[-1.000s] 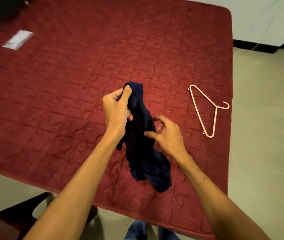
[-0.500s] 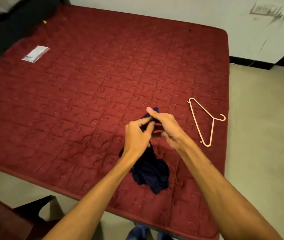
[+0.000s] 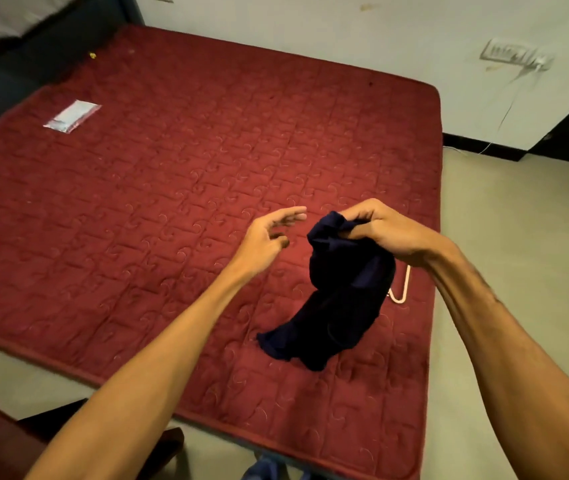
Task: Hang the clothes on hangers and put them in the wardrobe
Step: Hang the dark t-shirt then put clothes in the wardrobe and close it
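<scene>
My right hand (image 3: 387,233) gripped the bunched navy garment (image 3: 345,299); my left hand (image 3: 269,233) was open, empty. Judgement: the garment needed spreading flat before I took the hanger (image 3: 402,289) at the right edge of the bed (image 3: 207,168).

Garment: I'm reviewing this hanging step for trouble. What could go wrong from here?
1. Only the right hand grips the garment, bunched; the left hand is open and off it, so it may be hard to spread.
2. The hanger lies mostly hidden behind the garment near the mattress edge; the cloth might snag it or knock it off.
</scene>
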